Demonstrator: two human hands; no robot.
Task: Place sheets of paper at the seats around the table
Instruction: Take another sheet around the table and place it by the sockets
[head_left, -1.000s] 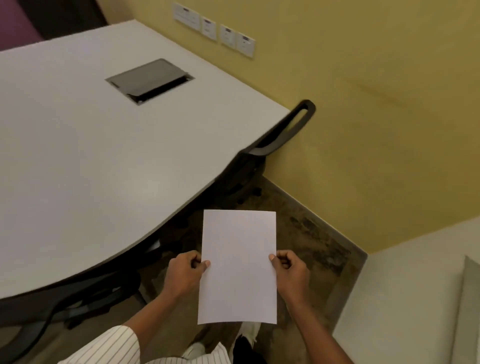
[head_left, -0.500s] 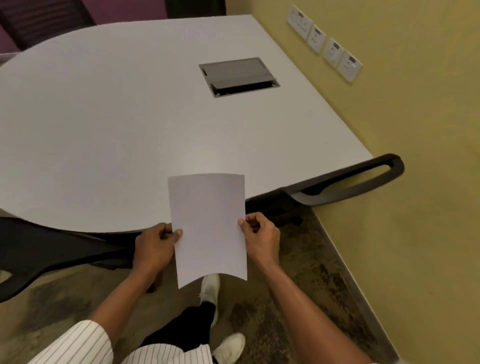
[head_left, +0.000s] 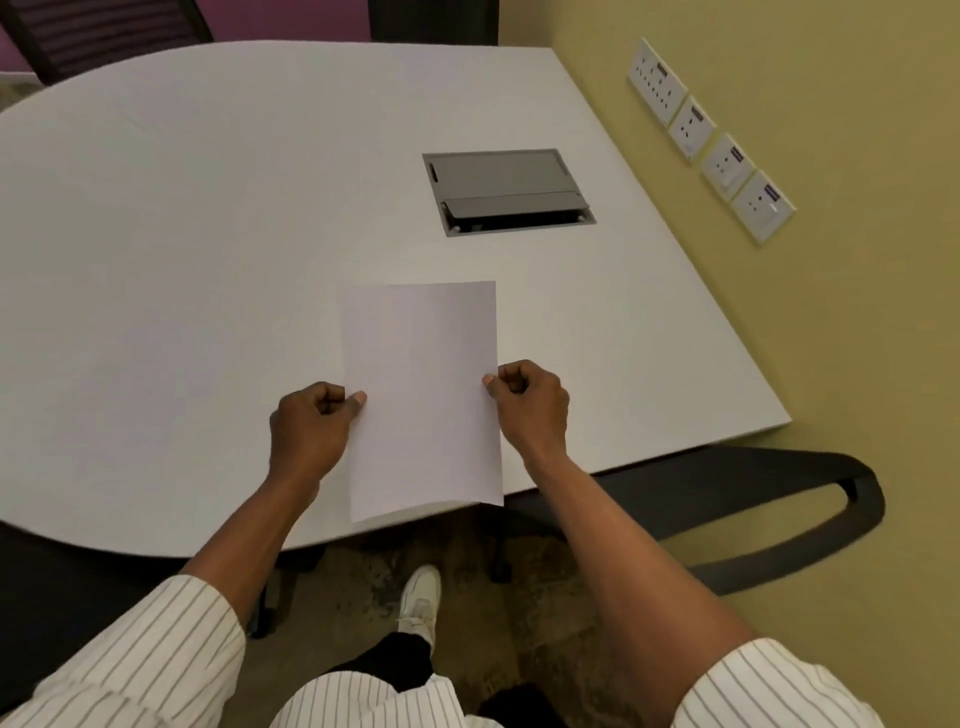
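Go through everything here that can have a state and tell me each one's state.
sheet of paper: held over the table at its near edge, near end curling.
left hand: pinches the paper's left edge.
right hand: pinches the paper's right edge.
cable box: flap ajar, gap along near side.
chair: tucked under the table, armrest sticking out.
wall sockets: nothing plugged in.

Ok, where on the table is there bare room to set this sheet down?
Bare tabletop spreads left of the left hand, and between the sheet and the grey cable box. Tightest at right: chair armrest below the edge, then wall.
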